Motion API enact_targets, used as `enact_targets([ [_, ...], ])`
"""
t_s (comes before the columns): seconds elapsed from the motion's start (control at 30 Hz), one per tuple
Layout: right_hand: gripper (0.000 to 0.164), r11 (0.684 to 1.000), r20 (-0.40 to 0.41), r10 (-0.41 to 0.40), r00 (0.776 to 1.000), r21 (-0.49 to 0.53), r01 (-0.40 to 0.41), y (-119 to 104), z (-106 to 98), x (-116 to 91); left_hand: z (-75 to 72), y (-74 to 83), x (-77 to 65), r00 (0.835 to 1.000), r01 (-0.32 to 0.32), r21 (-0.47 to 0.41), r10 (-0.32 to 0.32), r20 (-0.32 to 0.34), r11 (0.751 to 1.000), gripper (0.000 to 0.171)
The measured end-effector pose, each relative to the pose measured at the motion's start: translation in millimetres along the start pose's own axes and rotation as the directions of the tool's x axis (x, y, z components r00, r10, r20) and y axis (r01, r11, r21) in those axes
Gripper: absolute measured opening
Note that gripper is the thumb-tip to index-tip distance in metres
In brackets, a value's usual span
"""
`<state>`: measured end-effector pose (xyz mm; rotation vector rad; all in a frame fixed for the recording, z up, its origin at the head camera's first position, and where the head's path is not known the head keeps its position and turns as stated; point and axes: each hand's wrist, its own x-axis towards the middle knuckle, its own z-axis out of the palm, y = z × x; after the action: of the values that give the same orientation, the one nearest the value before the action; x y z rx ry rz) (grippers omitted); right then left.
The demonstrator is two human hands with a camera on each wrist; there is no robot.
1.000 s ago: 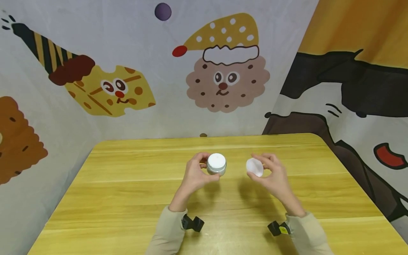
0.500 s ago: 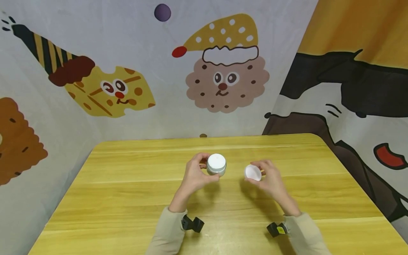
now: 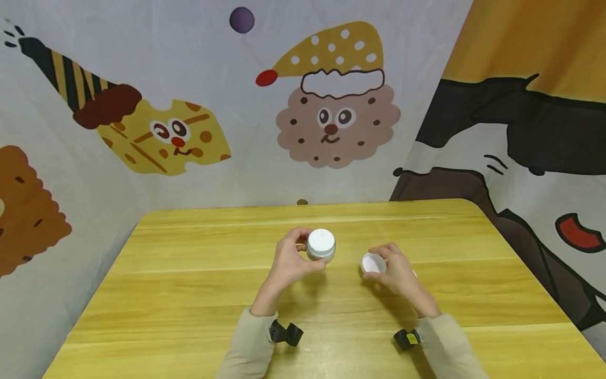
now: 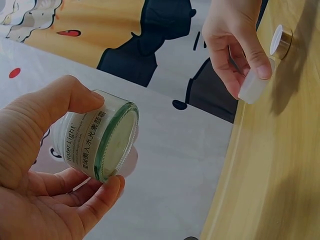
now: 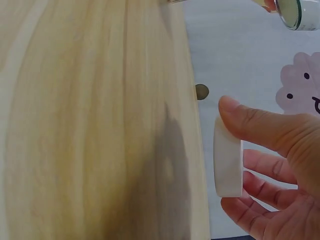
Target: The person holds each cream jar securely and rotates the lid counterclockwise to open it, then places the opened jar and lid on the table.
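My left hand (image 3: 292,259) grips a clear glass cream jar (image 3: 321,245) between thumb and fingers, above the table. Its upper side shows white in the head view. In the left wrist view the jar (image 4: 95,137) is tilted, with a printed label on its side and its greenish glass base toward the camera. To the right, my right hand (image 3: 396,271) pinches a shallow white round cap (image 3: 374,263) by its edge, hollow side up. The right wrist view shows this cap (image 5: 228,157) edge-on between thumb and fingers. Jar and cap are apart.
A gold-sided lid with a white inside (image 4: 281,42) rests on the wooden table (image 3: 199,295); in the head view my right hand hides most of it. Beyond the table's far edge hangs a cartoon-printed cloth (image 3: 227,184).
My right hand has come down and slightly left with the cap, tipping its hollow side upward. A bit of the lid behind that hand now shows. My left hand and the jar stay almost still.
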<state>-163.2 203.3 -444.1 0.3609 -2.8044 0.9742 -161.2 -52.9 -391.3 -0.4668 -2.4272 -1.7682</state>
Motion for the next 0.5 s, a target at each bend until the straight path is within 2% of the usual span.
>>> enact_targets([
  [0.37,0.054,0.996,0.065,-0.050,0.997,-0.069,0.054,2.4,7.5,1.6,-0.4,-1.0,-0.4,1.000,-0.024,0.031,0.024,0.004,0.999,0.053],
  [0.5,0.054,0.996,0.086,-0.046,0.995,-0.071,0.052,2.3,8.5,1.7,-0.3,-2.5,-0.4,0.998,-0.058,0.042,0.058,-0.005,0.997,0.052],
])
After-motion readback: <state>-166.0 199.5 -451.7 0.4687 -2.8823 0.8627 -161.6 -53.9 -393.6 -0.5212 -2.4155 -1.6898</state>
